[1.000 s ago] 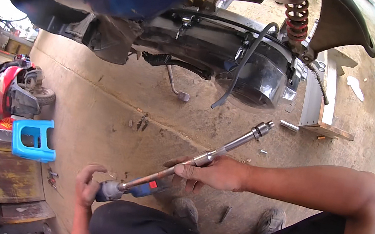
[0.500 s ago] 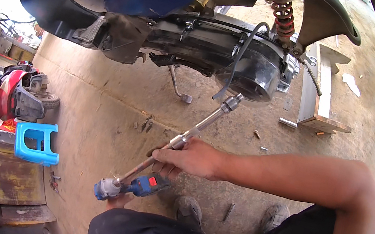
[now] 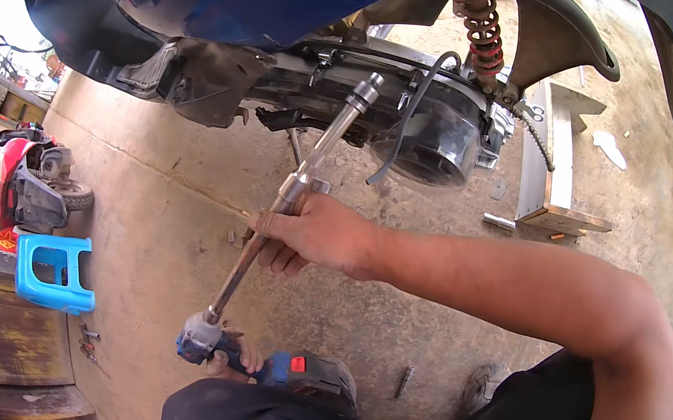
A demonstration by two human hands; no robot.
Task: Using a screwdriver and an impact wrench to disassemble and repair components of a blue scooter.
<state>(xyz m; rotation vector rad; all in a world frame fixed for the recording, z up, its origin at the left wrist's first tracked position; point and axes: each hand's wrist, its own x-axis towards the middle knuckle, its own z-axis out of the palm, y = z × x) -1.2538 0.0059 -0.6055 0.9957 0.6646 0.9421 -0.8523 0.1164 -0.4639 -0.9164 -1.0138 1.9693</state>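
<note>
On the near side of the scooter's black engine casing (image 3: 447, 136), the cordless impact wrench (image 3: 199, 337) is held low, beside the person's knee (image 3: 207, 408), with a long extension bar (image 3: 236, 272) angled upward from its head. The left hand (image 3: 238, 358) is closed around the handle, partly hidden, presumably bearing the tool's weight. The right hand (image 3: 316, 232) is wrapped around the bar near mid-length, likely steadying the overhang. The socket end (image 3: 365, 92) overlaps the casing in view; contact cannot be determined.
</note>
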